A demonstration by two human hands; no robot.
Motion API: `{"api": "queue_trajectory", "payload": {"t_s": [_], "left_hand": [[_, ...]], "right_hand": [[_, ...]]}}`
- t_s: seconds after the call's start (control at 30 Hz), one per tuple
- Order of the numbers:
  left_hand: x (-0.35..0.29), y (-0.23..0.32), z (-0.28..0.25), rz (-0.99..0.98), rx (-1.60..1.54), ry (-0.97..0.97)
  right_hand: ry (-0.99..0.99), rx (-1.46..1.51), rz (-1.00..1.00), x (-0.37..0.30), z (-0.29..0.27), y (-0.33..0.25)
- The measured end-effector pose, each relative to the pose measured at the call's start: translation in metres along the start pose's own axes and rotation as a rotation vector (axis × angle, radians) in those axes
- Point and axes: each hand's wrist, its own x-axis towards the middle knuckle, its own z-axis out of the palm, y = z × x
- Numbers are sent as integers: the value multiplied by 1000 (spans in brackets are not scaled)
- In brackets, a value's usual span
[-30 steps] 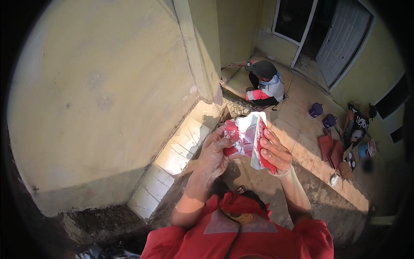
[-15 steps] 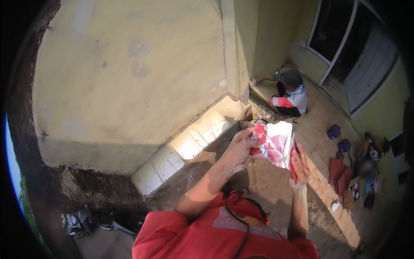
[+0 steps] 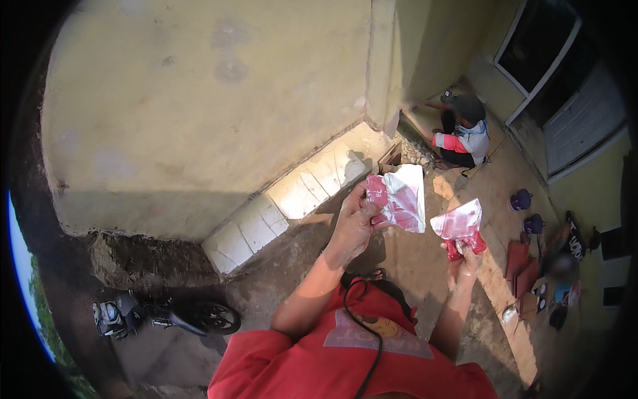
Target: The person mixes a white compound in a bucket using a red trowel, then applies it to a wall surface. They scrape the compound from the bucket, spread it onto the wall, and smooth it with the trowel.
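My left hand (image 3: 353, 225) grips a red putty scraper (image 3: 401, 198) by its left side, and white putty is smeared thickly over its face. In my right hand (image 3: 462, 267) is a smaller red scraper (image 3: 458, 222), held upright from below, its wide end coated with thin white putty. A narrow gap separates the two scrapers, both raised in front of my chest. Pale dried smears mark my fingers and forearms. The putty hides much of the red surface on each tool.
A patchy yellowish wall (image 3: 199, 100) rises ahead, with a white tiled ledge (image 3: 266, 223) along its foot. A co-worker (image 3: 468, 133) squats by the corner. Purple buckets (image 3: 521, 199), red tiles (image 3: 518, 259) and another person (image 3: 565, 249) are at the right. A motorcycle (image 3: 179, 316) stands lower left.
The two scrapers, close together before, are now apart. My right hand has turned and lowered, showing its scraper's face. The view has shifted a little, bringing more of the motorcycle in.
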Motion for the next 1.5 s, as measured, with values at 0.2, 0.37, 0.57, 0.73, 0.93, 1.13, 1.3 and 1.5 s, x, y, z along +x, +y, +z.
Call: {"api": "queue_trajectory", "payload": {"t_s": [0.2,0.37,0.57,0.73,0.93,1.13,1.3,1.5], "left_hand": [[10,27,-28,-1,16,37],[25,49,-31,-26,93,57],[33,60,-43,-34,162,-27],[35,65,-41,-99,207,-54],[45,61,-54,-184,246,-189],[49,48,-67,-239,197,-273],[56,24,-76,-197,152,-251],[63,-4,-86,-148,189,-275]], "right_hand": [[-196,-517,-37,1,43,-28],[-214,-747,-51,-4,102,-39],[-376,-1095,-237,7,143,-71],[-503,-1388,-181,27,159,-102],[-563,-1648,-108,48,178,-120],[-747,-1608,-197,72,170,-106],[-693,-1597,-166,81,129,-82],[-642,-1292,223,78,107,-63]]}}
